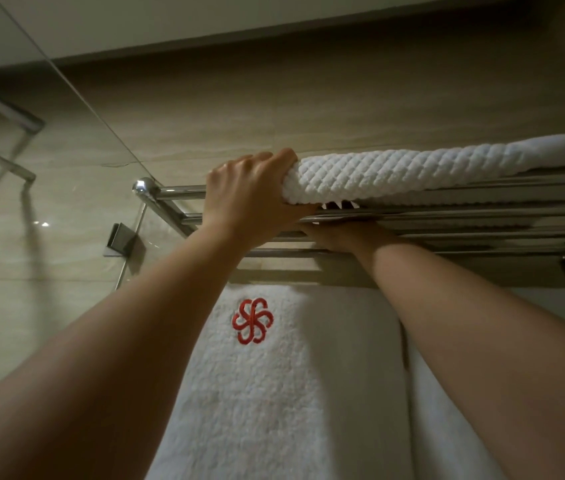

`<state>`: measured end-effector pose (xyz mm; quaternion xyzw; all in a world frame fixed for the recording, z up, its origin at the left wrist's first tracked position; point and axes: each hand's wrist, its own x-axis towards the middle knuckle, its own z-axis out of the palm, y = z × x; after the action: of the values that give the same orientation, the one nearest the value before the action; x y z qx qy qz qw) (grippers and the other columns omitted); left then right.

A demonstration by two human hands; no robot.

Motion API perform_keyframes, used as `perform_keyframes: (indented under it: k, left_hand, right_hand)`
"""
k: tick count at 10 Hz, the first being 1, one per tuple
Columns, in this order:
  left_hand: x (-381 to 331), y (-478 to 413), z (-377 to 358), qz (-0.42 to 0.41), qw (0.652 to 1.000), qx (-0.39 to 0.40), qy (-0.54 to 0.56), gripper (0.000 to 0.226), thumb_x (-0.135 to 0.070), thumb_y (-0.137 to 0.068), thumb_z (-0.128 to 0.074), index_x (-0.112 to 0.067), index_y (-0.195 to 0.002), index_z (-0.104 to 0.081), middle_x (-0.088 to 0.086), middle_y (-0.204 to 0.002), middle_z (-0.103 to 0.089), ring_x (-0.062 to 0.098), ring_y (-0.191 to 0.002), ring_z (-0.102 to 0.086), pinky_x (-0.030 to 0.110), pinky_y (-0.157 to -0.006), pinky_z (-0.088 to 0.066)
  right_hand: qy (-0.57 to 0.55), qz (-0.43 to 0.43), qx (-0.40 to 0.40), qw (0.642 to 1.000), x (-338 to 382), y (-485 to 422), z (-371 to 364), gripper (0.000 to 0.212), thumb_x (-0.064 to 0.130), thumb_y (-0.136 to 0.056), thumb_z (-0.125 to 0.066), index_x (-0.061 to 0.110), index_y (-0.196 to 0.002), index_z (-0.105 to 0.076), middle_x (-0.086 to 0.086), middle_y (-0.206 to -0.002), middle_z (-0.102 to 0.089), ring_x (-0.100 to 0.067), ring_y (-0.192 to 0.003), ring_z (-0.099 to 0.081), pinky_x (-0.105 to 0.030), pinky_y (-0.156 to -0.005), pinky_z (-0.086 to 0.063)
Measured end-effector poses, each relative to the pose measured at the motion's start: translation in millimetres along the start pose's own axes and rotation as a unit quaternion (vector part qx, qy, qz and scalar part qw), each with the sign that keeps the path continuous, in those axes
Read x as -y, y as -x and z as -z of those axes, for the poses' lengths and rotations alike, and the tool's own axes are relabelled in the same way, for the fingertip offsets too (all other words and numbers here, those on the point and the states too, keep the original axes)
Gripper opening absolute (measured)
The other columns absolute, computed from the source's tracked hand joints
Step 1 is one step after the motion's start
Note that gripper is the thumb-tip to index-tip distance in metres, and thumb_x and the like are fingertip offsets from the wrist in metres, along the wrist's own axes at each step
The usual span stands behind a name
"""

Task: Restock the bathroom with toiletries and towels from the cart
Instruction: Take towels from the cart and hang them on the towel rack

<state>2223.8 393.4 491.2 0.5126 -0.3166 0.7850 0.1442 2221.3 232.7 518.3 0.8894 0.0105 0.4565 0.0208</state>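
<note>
Step — seating waffle towel (412, 174) on rack (177, 194) | left hand (249, 199) grips 9 o'clock end | right hand (339, 233) beneath, grip unclear | next: square it.

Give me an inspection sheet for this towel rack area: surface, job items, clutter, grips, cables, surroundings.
Surface: chrome rack, its bars running along the wall.
Job's things: folded waffle towel lies on top of the rack; logo towel hangs below it.
Clutter: nothing seen.
Grips: left hand holds the waffle towel's end; right hand is under the rack, fingers hidden.
Cables: nothing seen.
Surroundings: tiled wall; glass panel with a clamp at left.
</note>
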Motion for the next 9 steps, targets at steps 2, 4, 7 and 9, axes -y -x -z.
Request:
perform_keyframes:
  k: [2, 4, 7, 9]
  left_hand:
    - [2, -1, 1, 0.002, 1.000, 0.015, -0.009, 0.057, -0.056, -0.073, -0.057, -0.014, -0.110, -0.061, 0.008, -0.094, -0.069, 0.026, -0.078, -0.063, 0.029, -0.063, -0.039]
    - [-2, -2, 4, 0.013, 0.999, 0.051, -0.015, 0.057, -0.055, -0.076, -0.064, -0.015, -0.116, -0.057, 0.008, -0.099, -0.067, 0.026, -0.083, -0.061, 0.029, -0.065, -0.039]
    - [-10, -7, 17, 0.045, 0.993, 0.110, -0.006, 0.058, -0.054, -0.076, -0.063, -0.015, -0.118, -0.055, 0.008, -0.100, -0.066, 0.026, -0.086, -0.060, 0.033, -0.070, -0.047]
    - [-10, -11, 18, 0.054, 0.987, 0.151, -0.024, 0.053, -0.051, -0.079, -0.062, -0.019, -0.120, -0.052, 0.004, -0.104, -0.064, 0.021, -0.087, -0.059, 0.031, -0.072, -0.049]
  right_hand:
    - [0.007, 0.024, 0.017, 1.000, -3, -7, -3, 0.059, 0.051, -0.096, -0.030, 0.019, -0.146, -0.027, -0.006, -0.156, -0.020, -0.027, -0.144, -0.013, -0.042, -0.118, -0.007]
    - [0.009, 0.064, -0.023, 0.998, -8, 12, -8, 0.059, 0.055, -0.093, -0.032, 0.030, -0.146, -0.023, -0.003, -0.154, -0.025, -0.026, -0.138, -0.027, -0.041, -0.115, -0.022]
    - [0.072, 0.115, 0.017, 0.991, -13, 50, 14, 0.055, 0.046, -0.093, -0.042, 0.029, -0.143, -0.028, -0.004, -0.148, -0.038, -0.026, -0.132, -0.039, -0.040, -0.109, -0.033]
    - [-0.041, 0.064, 0.029, 0.997, 32, 22, -6, 0.047, 0.052, -0.089, -0.043, 0.026, -0.128, -0.047, -0.003, -0.123, -0.055, -0.023, -0.112, -0.053, -0.039, -0.098, -0.043]
